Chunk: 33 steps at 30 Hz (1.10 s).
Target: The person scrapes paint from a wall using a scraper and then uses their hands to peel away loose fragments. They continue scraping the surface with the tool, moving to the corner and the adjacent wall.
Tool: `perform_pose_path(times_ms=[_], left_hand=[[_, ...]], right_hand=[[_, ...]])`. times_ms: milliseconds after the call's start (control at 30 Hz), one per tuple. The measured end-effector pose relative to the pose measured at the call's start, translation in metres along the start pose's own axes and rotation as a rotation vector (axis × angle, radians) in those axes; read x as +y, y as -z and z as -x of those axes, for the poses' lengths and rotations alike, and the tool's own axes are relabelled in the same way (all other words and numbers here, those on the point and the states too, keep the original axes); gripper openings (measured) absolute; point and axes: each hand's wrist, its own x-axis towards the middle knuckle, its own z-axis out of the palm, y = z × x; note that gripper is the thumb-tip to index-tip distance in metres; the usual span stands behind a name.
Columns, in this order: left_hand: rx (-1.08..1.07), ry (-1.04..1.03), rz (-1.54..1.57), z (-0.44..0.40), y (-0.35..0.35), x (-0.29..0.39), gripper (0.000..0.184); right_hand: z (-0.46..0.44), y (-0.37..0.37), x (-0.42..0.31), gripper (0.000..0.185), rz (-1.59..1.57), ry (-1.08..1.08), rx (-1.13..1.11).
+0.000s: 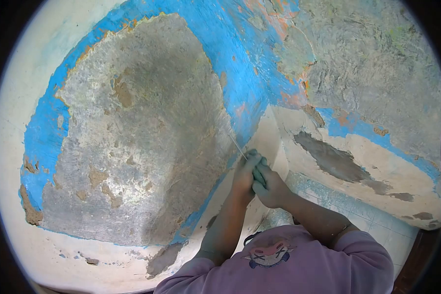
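Both of my hands are closed together around the handle of a scraper, whose thin pale blade shows almost edge-on. My left hand wraps the handle on the left side. Against it, my right hand grips from the right, its fingers overlapping the left ones. The handle itself is hidden inside the fingers. The blade points up and left toward the blue paint near the wall's inner corner, beside a large bare grey patch. Whether the tip touches the wall I cannot tell.
Another bare grey area covers the wall at upper right. Cream paint with dark worn spots runs along the lower right wall. Pale floor tiles lie below it, with a dark brown edge at lower right.
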Motion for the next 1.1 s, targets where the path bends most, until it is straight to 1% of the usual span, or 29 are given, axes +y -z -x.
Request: perform_pose_path(times_ms=[33, 67, 100, 133, 167, 200, 233, 267, 300, 333, 367, 467, 567, 600, 667, 700, 767, 900, 1067, 1100], left_hand=[[0.027, 0.011, -0.044, 0.002, 0.006, -0.015, 0.019], [0.056, 0.022, -0.088, 0.003, 0.014, -0.027, 0.022], [0.065, 0.021, -0.09, 0.004, 0.025, -0.037, 0.022], [0.031, 0.08, -0.095, 0.006, 0.035, -0.046, 0.028], [-0.002, 0.14, -0.098, 0.006, 0.042, -0.054, 0.035], [0.011, 0.141, -0.099, 0.01, 0.041, -0.055, 0.035], [-0.027, 0.086, -0.062, 0.016, 0.039, -0.056, 0.036], [-0.064, 0.035, -0.028, 0.021, 0.038, -0.055, 0.038], [-0.044, 0.044, -0.033, 0.024, 0.036, -0.054, 0.038], [-0.013, 0.027, 0.06, 0.026, 0.034, -0.053, 0.04], [0.015, 0.009, 0.154, 0.027, 0.034, -0.053, 0.043], [0.09, 0.014, 0.086, 0.024, 0.046, -0.058, 0.048], [0.055, 0.076, 0.071, 0.028, 0.055, -0.058, 0.048], [0.036, 0.101, 0.065, 0.025, 0.061, -0.061, 0.048], [0.129, 0.068, 0.187, 0.021, 0.076, -0.074, 0.04], [0.119, 0.092, 0.191, 0.024, 0.079, -0.072, 0.04], [0.015, 0.107, 0.089, 0.03, 0.086, -0.063, 0.046], [-0.033, 0.115, 0.155, 0.032, 0.11, -0.069, 0.045], [-0.069, 0.093, -0.033, 0.031, 0.11, -0.048, 0.046], [-0.072, 0.085, -0.073, 0.031, 0.11, -0.044, 0.046]], right_hand=[[0.009, -0.001, 0.012, 0.042, -0.098, 0.083, 0.051], [0.016, -0.003, 0.027, 0.042, -0.103, 0.085, 0.048], [0.022, -0.006, 0.044, 0.049, -0.13, 0.028, -0.004], [0.023, -0.006, 0.048, 0.056, -0.156, -0.03, -0.057], [0.024, -0.003, 0.047, 0.056, -0.163, -0.032, -0.066], [0.024, 0.0, 0.033, 0.058, -0.224, -0.155, -0.115], [0.023, -0.001, 0.026, 0.061, -0.287, -0.28, -0.164], [0.02, -0.01, 0.033, 0.061, -0.302, -0.289, -0.172], [0.018, -0.023, 0.042, 0.059, -0.189, -0.251, -0.063], [0.02, -0.034, 0.047, 0.056, -0.076, -0.216, 0.045], [0.025, -0.041, 0.049, 0.056, -0.09, -0.232, 0.037], [0.02, -0.035, 0.031, 0.059, -0.139, -0.258, -0.024], [0.021, -0.045, 0.023, 0.061, -0.178, -0.291, -0.002], [0.022, -0.049, 0.025, 0.059, -0.161, -0.275, 0.019], [0.025, -0.055, 0.027, 0.056, -0.132, -0.279, 0.061], [0.026, -0.06, 0.027, 0.055, -0.126, -0.281, 0.071], [0.03, -0.068, 0.025, 0.055, -0.116, -0.294, 0.093], [0.041, -0.087, 0.015, 0.053, -0.113, -0.284, 0.113], [0.038, -0.109, 0.02, 0.051, -0.07, -0.267, 0.154], [0.029, -0.109, 0.021, 0.05, -0.096, -0.264, 0.2]])
